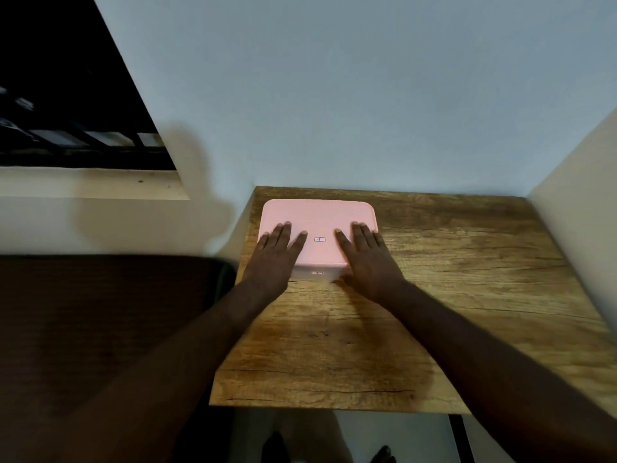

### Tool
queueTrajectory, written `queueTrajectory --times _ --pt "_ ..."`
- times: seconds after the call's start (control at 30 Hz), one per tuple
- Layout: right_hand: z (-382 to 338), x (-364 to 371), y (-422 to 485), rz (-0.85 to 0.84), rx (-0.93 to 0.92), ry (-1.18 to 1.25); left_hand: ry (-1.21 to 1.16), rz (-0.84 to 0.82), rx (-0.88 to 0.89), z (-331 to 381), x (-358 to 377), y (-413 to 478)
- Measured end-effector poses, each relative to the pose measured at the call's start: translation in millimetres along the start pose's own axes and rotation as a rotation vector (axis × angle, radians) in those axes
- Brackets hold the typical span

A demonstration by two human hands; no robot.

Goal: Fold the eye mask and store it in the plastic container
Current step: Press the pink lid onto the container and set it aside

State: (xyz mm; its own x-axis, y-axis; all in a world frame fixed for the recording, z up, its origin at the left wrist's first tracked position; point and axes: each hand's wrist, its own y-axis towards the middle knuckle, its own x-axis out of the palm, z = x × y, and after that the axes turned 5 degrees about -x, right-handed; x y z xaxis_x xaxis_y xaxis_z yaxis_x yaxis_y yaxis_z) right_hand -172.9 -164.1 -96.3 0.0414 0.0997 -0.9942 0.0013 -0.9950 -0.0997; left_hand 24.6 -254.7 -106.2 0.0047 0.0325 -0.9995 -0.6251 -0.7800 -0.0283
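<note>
A plastic container with a pink lid (319, 215) stands at the far left corner of the wooden table (467, 295). The lid is on, and a small red-framed label (319, 239) sits near its front middle. My left hand (278, 252) lies flat on the lid's left part, fingers straight. My right hand (365, 252) lies flat on the lid's right part, fingers straight too. The container's clear front wall (317, 274) shows below the lid between my wrists. No eye mask is visible.
A pale wall rises right behind the table, and a cream wall (574, 202) closes its right side. A dark brown surface (100, 312) lies to the left of the table. A dark window (66, 95) is at the upper left.
</note>
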Motion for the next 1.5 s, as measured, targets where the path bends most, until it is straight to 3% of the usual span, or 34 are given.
queueTrajectory --times 0.83,1.5 --pt "38 -6 112 0.04 0.012 -0.013 -0.03 0.07 -0.036 -42 -1 107" --pt "50 -7 139 0.055 -0.014 -0.037 -0.025 0.12 -0.059 -49 2 127"
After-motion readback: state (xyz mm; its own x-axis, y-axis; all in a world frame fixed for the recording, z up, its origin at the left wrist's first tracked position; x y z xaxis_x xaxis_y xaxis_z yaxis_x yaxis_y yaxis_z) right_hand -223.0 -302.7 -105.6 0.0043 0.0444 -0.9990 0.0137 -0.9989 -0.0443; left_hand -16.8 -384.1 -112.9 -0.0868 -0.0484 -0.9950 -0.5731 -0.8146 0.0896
